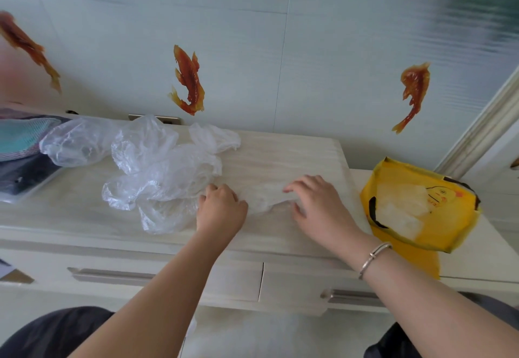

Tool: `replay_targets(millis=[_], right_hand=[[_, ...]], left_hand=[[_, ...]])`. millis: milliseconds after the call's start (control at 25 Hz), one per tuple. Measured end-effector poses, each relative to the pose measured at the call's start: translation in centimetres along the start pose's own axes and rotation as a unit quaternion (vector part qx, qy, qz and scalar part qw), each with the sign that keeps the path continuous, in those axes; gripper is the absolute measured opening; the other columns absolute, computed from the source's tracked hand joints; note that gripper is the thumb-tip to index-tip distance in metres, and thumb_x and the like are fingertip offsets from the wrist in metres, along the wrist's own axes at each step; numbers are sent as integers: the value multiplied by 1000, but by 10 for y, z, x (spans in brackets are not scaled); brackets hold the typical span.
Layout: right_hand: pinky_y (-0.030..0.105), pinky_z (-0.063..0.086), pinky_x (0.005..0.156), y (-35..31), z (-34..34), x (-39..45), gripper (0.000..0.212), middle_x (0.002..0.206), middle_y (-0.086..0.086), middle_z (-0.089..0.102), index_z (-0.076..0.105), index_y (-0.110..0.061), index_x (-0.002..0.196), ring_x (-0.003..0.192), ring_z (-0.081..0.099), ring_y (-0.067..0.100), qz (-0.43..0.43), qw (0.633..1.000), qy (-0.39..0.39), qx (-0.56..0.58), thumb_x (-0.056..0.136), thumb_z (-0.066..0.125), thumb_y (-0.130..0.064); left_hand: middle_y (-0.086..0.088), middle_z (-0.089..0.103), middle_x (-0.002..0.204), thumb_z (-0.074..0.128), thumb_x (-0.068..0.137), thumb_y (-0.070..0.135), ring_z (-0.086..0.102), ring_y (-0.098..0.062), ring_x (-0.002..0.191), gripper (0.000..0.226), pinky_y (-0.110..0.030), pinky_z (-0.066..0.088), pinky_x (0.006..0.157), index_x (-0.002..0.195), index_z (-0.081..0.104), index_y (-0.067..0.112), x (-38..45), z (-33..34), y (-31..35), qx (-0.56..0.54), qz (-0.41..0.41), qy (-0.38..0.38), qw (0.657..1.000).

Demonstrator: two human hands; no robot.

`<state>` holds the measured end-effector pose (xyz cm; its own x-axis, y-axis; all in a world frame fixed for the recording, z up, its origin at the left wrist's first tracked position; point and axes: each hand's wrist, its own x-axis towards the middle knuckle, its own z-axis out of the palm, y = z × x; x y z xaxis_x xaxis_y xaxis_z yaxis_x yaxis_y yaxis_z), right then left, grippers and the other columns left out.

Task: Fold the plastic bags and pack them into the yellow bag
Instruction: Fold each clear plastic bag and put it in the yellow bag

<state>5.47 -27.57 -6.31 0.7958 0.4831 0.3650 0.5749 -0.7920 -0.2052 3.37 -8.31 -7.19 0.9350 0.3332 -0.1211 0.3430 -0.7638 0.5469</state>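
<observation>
A clear plastic bag (264,196) lies flattened on the pale wooden cabinet top (295,150) between my hands. My left hand (220,207) has curled fingers pressing down on the bag's left end. My right hand (317,203) lies on its right end, fingers bent and the thumb under an edge of the plastic. Left of them sits a heap of crumpled clear bags (157,169). The yellow bag (421,206) with a duck print stands open at the right, with folded clear plastic inside.
A pile of folded cloth and dark items (19,150) occupies the cabinet's left end. Two drawers with metal handles (112,275) face me below the top. A tiled wall with fish stickers (188,82) rises behind, and a door frame (488,121) stands at the right.
</observation>
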Motion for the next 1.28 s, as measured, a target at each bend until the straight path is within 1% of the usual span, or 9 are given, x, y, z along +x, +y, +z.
replay_targets(millis=[160,320,440,520,680,880,1000,1080,1280], right_hand=[[37,41,90,-20,2,-19,47,121,-1,53,54,-20,127,111,50,24,-24,994,-97,-43,80,61,-21],[35,45,88,-15,-4,-28,41,127,-3,51,50,-19,129,111,51,22,10,993,-114,-20,88,51,-20],[36,47,80,-10,-9,-35,26,113,-2,60,57,-16,115,102,56,21,38,994,-101,14,92,46,-16],[35,50,77,-4,-13,-35,18,100,-1,66,63,-15,101,93,61,19,77,990,-89,83,91,48,-16],[25,50,78,5,-22,-35,15,87,-5,69,68,-15,85,86,64,12,164,955,-72,237,88,53,-14],[35,47,69,12,-22,-29,19,88,13,67,66,-5,85,84,59,28,271,914,-47,300,87,54,-20],[28,37,58,18,-18,-23,18,64,2,55,61,-5,73,64,50,16,317,898,-32,304,85,59,-18],[22,36,55,22,-15,-22,18,62,-6,53,58,-15,68,62,49,11,328,899,-19,288,86,60,-16],[25,37,64,28,-5,-18,10,72,-10,55,56,-20,89,70,53,8,336,910,-24,241,84,65,-19]], left_hand=[[-21,62,117,58,84,21,55,-38,112,27,-39,45,91,103,66,2,-7,-1,16,-62,-54,-99,992],[-8,64,120,58,88,5,57,-21,113,27,-27,43,87,112,69,1,-24,-6,38,-116,-19,-223,968],[-1,61,118,38,81,-9,48,-24,118,42,-29,41,94,98,69,14,-32,-7,38,-103,41,-147,983],[5,53,117,38,72,-7,42,-24,115,46,-33,40,95,102,56,22,-34,-5,35,-73,109,-85,988],[12,55,118,56,73,2,43,-20,109,49,-29,41,90,116,54,25,-33,9,36,-67,199,-139,968],[7,56,94,72,78,32,52,-23,96,18,-29,40,79,89,60,22,-25,27,43,-78,163,-108,978],[5,53,67,65,85,28,51,-17,67,25,-25,38,61,65,54,19,-22,28,48,-123,127,-109,978],[6,48,57,61,89,26,44,-10,52,25,-21,32,49,67,59,14,-20,29,52,-137,103,-116,978],[0,64,75,61,82,15,52,-13,57,4,-21,37,49,78,61,14,-10,34,57,-161,38,-94,982]])
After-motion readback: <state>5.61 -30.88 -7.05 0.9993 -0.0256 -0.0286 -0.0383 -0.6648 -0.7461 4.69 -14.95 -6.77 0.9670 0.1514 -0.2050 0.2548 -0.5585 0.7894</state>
